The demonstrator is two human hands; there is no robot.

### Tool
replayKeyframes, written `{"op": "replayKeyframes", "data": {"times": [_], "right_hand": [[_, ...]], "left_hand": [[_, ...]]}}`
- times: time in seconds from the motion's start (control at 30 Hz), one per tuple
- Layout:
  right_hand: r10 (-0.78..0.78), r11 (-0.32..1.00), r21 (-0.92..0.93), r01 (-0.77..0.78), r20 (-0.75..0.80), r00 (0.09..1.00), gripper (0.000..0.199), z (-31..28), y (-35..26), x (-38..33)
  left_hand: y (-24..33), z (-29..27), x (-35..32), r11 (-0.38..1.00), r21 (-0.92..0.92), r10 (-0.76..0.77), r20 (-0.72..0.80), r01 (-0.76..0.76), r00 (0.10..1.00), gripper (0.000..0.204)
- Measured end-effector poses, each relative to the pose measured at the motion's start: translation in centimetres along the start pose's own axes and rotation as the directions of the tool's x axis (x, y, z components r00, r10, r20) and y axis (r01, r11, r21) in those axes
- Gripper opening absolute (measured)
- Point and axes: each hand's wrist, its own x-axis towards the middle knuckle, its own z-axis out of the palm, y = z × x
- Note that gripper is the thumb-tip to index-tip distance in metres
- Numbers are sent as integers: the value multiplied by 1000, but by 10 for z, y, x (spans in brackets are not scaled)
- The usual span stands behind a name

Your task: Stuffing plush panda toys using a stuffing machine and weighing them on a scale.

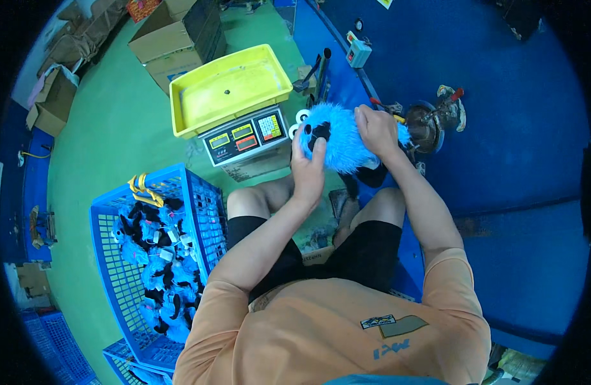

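Note:
A fluffy bright blue plush toy (342, 138) with round white eyes and a black mouth patch lies sideways between my hands. My left hand (308, 168) is closed on its head end, the thumb resting on the black patch. Fingers curled, my right hand (376, 133) grips the fur at the other end. That end reaches up to a round metal fitting (427, 126) on the blue machine; whether it sits around the fitting's outlet is hidden by my hand. Black parts of the plush hang below, near my right wrist.
To the left, a blue plastic crate (202, 218) holds several similar plush toys. A weighing scale (244, 142) with a yellow tray (228, 86) stands ahead left. Beyond are cardboard boxes (180, 54). A blue machine panel (507, 128) fills the right side, with a small switch box (358, 52).

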Motion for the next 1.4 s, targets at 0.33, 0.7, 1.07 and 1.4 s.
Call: {"op": "replayKeyframes", "data": {"times": [0.33,0.7,1.07,1.4], "right_hand": [[-222,974,46,220,37,974,25,20,-70,8],[-124,992,-38,122,-45,991,29,4,3,-6],[-89,995,-33,89,17,996,28,-1,-12,2],[-18,1000,-25,19,10,1000,28,7,-17,6]], "left_hand": [[3,-59,-30,945,-281,-220,-154,170,963,54],[-11,-21,-29,963,-40,-266,29,267,964,57],[1,-29,-28,993,35,-114,9,114,993,56],[15,-31,-7,973,6,-231,-92,233,969,53]]}}
